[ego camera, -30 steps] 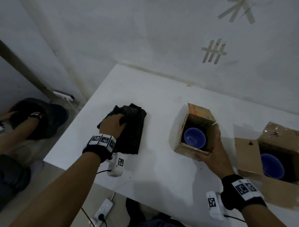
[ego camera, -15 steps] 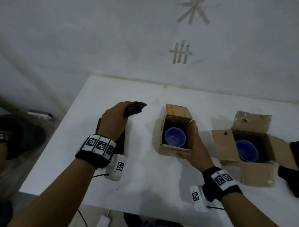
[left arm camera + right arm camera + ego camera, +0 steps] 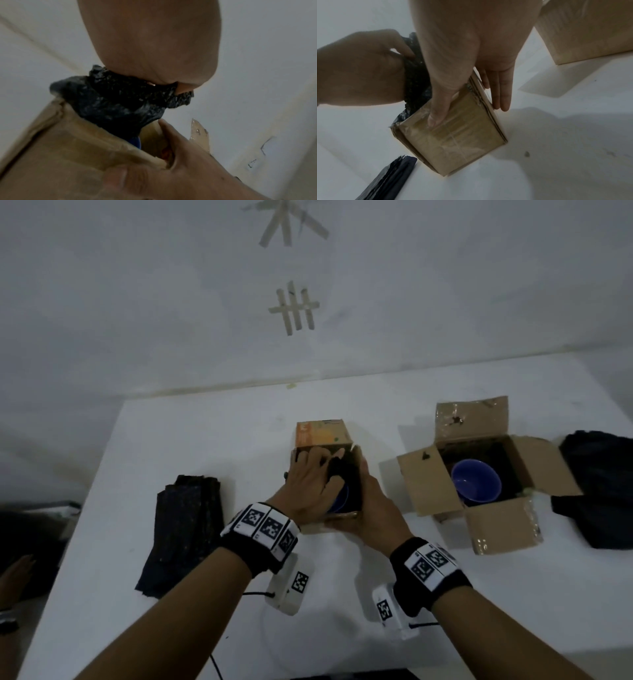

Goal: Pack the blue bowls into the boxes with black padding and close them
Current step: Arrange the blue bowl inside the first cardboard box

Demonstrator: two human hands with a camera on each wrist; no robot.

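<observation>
The left grip (image 3: 308,484) is clenched round a wad of black padding (image 3: 120,102), pressing it into the small box (image 3: 453,135) over the blue bowl (image 3: 340,501). The right grip (image 3: 370,501) braces that box with its fingers straight along the right side and its thumb on the near face. The box stands on the table (image 3: 205,440), left of a second open box (image 3: 428,484).

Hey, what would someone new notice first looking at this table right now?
Mid-table, the left hand stuffs a wad of black padding into the small box while the right hand steadies its near corner with straight fingers. To the right, the larger box lies open with a blue bowl inside.
</observation>
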